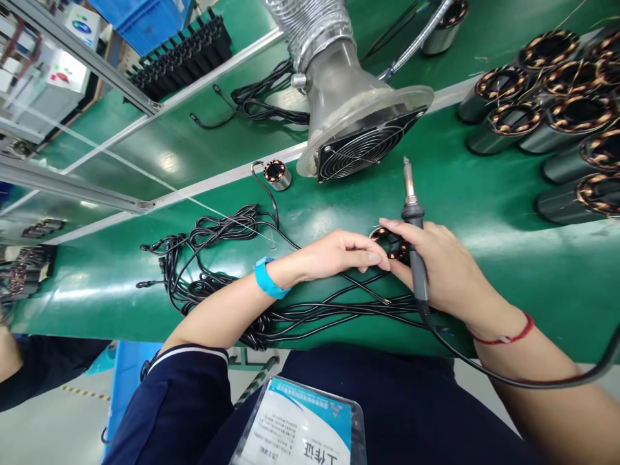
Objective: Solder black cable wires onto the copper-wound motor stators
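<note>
Coiled, black-sheathed cables (220, 226), left of the fingers; left hand (339, 254), fingertips pinched narrow, contents hidden, beside a copper-wound, ring-shaped stator (390, 242); grey, pen-shaped soldering iron (417, 265), held with the stator in the right hand's (445, 274) fingers.

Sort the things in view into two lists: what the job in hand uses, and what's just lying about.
In use:
Grey pen-shaped soldering iron, in the right hand
Small copper-wound ring, held by the left hand
Bundled black cables nearby, probably

Apparently lying about:
Blue plastic crate at the back
Row of black cylindrical parts beside it
Silver cylinders with copper windings, untouched
</note>
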